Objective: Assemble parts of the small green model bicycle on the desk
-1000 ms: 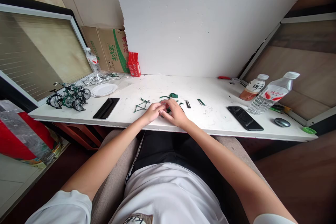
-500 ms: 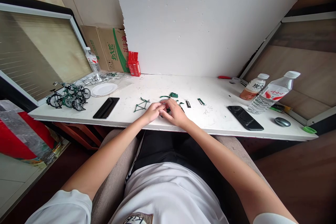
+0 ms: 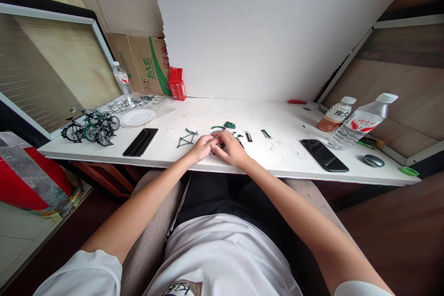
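My left hand (image 3: 204, 148) and my right hand (image 3: 230, 149) meet over the front of the white table (image 3: 166, 150). The fingers of both are closed together around something small that they hide. To the left of them lies a green bicycle frame piece (image 3: 186, 139). Just behind the fingers are a curved green strip (image 3: 218, 127) and a green block-like part (image 3: 229, 125). A small black part (image 3: 249, 137) and a thin green fork-like piece (image 3: 265, 134) lie to the right. Dark parts show partly beside my right hand.
Assembled miniature bicycles (image 3: 92, 127), a phone (image 3: 140, 142) and white plates (image 3: 138, 118) are at the left. A second phone (image 3: 324, 155), bottles (image 3: 362, 122) and a grey mouse (image 3: 373, 161) stand or lie at the right. A red box (image 3: 177, 85) is at the back.
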`<state>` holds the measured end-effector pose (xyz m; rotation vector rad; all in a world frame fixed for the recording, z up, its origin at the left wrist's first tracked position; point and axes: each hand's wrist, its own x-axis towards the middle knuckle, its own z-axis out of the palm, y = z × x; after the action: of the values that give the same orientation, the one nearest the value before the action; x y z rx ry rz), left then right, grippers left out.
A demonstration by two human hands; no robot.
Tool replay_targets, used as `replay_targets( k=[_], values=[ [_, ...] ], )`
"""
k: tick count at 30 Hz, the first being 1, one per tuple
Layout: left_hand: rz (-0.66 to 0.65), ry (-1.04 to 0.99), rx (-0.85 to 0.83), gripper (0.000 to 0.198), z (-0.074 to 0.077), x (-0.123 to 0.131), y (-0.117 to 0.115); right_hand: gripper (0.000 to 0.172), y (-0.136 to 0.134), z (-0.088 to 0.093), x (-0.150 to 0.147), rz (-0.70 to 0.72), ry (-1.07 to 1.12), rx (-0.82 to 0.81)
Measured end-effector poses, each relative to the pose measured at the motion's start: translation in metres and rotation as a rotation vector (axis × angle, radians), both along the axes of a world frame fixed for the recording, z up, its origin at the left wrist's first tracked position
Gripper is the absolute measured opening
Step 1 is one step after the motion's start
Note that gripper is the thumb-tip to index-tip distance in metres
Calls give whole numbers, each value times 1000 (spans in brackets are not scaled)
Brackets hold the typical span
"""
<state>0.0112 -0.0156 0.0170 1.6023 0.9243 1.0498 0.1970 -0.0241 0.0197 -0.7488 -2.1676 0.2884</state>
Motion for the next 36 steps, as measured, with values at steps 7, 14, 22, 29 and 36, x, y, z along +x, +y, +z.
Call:
replay_targets(
  k=[7,14,22,29,36],
  values=[
    [7,23,15,42,-1,0,1,41,0,0,1,4,-2,-7],
    [9,31,17,43,-1,0,1,41,2,-1,1,3,-7,-12],
    [11,24,5,42,2,1,-1,41,2,-2,1,2,-6,-9],
    [13,23,2,39,4,1,-2,43,1,-2,1,5,-5,-26],
    [15,37,37,38,2,1,-1,43,2,-2,1,3,-10,-40]
  ],
)
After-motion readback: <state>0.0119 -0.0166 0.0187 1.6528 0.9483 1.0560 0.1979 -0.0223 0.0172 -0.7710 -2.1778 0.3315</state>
